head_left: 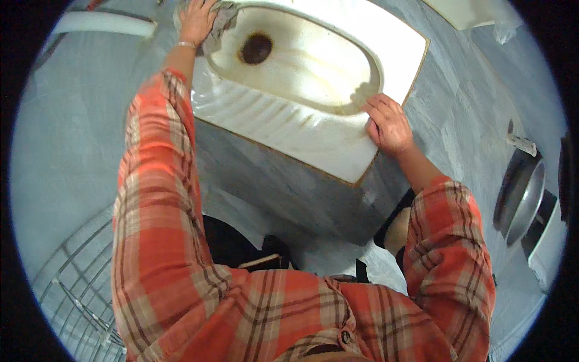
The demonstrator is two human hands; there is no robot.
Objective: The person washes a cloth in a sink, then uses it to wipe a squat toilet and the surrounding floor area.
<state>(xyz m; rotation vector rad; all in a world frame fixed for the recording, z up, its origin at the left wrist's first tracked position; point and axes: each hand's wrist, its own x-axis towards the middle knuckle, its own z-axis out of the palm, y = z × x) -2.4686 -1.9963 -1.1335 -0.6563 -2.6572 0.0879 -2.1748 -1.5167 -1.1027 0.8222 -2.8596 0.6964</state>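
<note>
Before me a white ceramic squat toilet pan point(280, 115) is set in the grey floor, with brownish stains in its bowl and along its edges. A dark round drain hole point(256, 48) lies near the bowl's left end. At the pan's far left end, my left hand point(197, 20) presses on a crumpled grey cloth point(224, 20); part of the cloth is hidden under the palm. My right hand point(390, 126) rests on the near right part of the rim, fingertips at the bowl's edge, with nothing seen in it.
A wire rack point(81, 289) stands at the lower left. Round metal basins point(527, 203) lie along the right side, by a pale small object point(522, 144). A white bar-like object point(106, 23) is at the upper left, and a pale panel point(470, 11) at the upper right.
</note>
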